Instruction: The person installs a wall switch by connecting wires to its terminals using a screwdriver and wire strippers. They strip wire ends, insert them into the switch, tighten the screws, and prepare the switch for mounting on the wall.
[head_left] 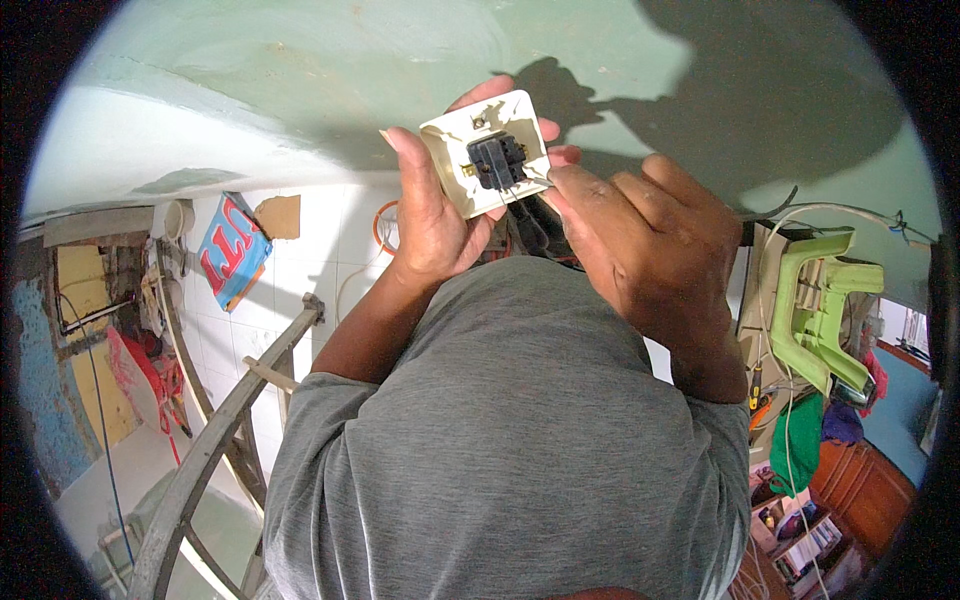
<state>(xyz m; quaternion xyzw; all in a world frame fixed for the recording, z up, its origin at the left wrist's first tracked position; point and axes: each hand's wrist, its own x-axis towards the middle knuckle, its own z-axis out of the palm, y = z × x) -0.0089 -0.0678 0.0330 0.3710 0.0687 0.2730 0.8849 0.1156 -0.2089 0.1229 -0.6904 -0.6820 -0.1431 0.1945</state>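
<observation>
A cream-white square electrical faceplate [447,165], seen from its hollow back, is held up in front of the pale green wall. My left hand [432,232] grips it from beneath and behind, thumb at its left edge and fingertips showing past its right edge. Inside sits a black switch or socket module [490,165] with brass-coloured terminals. Thin dark wires seem to run down from its lower side. At the plate's lower right corner, my right hand [650,230] is closed in a pinch, thumb against forefinger; what it holds there is too small to make out.
A wooden ladder [205,460] leans at the left. To the right are a light green plastic stool [800,300], a loose white cable [765,280] and a green cloth [800,450]. A blue and red bag [235,255] lies against white tiles.
</observation>
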